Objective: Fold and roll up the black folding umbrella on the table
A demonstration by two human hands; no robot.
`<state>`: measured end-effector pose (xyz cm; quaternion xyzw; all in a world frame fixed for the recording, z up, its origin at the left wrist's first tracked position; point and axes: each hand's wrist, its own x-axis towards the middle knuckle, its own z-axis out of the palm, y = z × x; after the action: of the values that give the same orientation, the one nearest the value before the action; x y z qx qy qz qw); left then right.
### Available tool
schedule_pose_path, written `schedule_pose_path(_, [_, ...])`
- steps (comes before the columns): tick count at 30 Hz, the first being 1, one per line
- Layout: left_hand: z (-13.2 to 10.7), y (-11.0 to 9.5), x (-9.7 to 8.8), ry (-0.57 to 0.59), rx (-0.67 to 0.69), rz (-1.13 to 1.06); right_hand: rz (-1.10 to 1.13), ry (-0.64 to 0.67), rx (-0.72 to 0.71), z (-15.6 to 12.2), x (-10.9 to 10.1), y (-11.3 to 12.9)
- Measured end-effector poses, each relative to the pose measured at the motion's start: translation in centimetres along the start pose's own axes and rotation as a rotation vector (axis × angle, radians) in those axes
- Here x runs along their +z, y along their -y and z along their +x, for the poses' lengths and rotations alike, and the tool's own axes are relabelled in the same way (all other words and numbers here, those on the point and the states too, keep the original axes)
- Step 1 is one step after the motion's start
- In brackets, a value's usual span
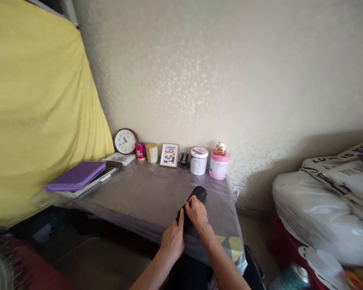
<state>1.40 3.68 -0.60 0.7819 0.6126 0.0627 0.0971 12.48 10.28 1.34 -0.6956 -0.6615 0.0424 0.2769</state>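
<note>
A long black object point(195, 197), perhaps a case or pouch, lies on the plastic-covered table point(145, 193) near its front right. My right hand point(196, 211) rests on top of it, fingers curled and pinching at its middle. Against the object's near end sits my left hand point(173, 241), fingers together and pointing up along its side. What exactly the fingers grip is hidden.
Along the wall stand a round clock point(125, 141), small tins point(140, 151), a framed panda picture point(170, 155), a white tub point(199, 160) and a pink tub point(219, 164) with a cat figurine. A purple folder point(77, 176) lies left. Yellow cloth point(33, 112) hangs left; bagged bedding point(323, 209) right.
</note>
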Motion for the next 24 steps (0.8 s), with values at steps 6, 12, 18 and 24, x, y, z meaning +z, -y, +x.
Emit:
schedule_pose_path(6, [0.1,0.2,0.3,0.000,0.015,0.003,0.168,-0.062,0.000,0.0,0.8,-0.6])
schedule_pose_path(12, [0.1,0.5,0.3,0.026,0.016,0.003,0.718,-0.039,0.125,-1.3,0.2,-2.7])
schedule_pose_path(18, [0.2,0.9,0.3,0.003,0.024,-0.059,0.551,-0.142,0.233,-3.6,-1.8,-8.2])
schedule_pose_path(24, [0.1,0.8,0.2,0.024,0.007,-0.058,0.433,-0.208,0.181,-4.4,-2.6,-10.0])
